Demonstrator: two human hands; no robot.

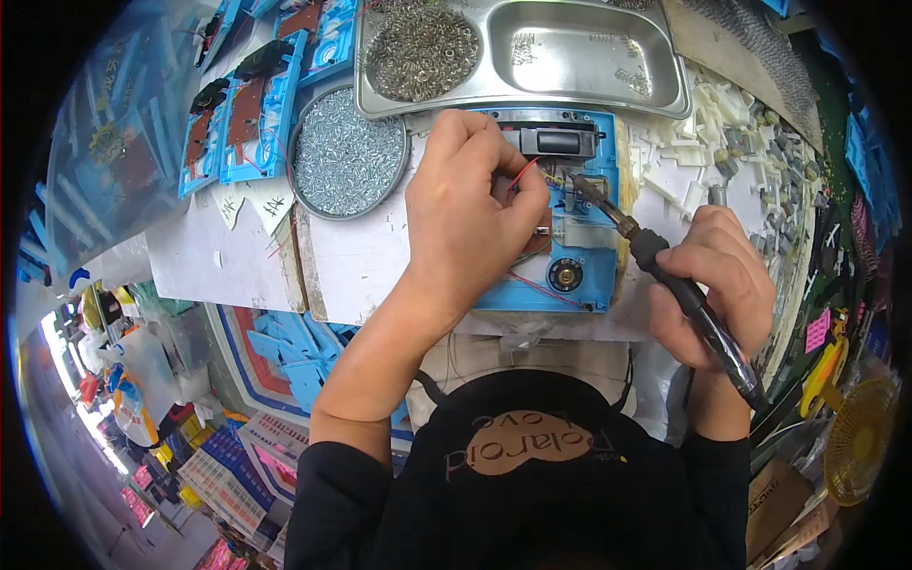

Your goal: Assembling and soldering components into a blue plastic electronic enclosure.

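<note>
A blue plastic casing [600, 261] lies on the work surface, with a black battery-box-like part [559, 143] along its far edge and a small round speaker-like part [565, 275] near its close right corner. My left hand [470, 195] reaches over the casing's left side, thumb and fingers pinched around a thin red wire [523, 173]; the fingertips are partly hidden. In my right hand [719, 285] is a soldering iron [686, 302] with a black handle, its dark metal tip pointing into the casing beside thin wires. Whether the tip touches anything I cannot tell.
A round dish of small silver screws [350, 152] stands left of the casing. Beyond it sits a metal tray [484, 81] holding small springs. White and grey plastic parts [722, 157] are heaped to the right. More blue casings [256, 119] with boards and wires lie at far left.
</note>
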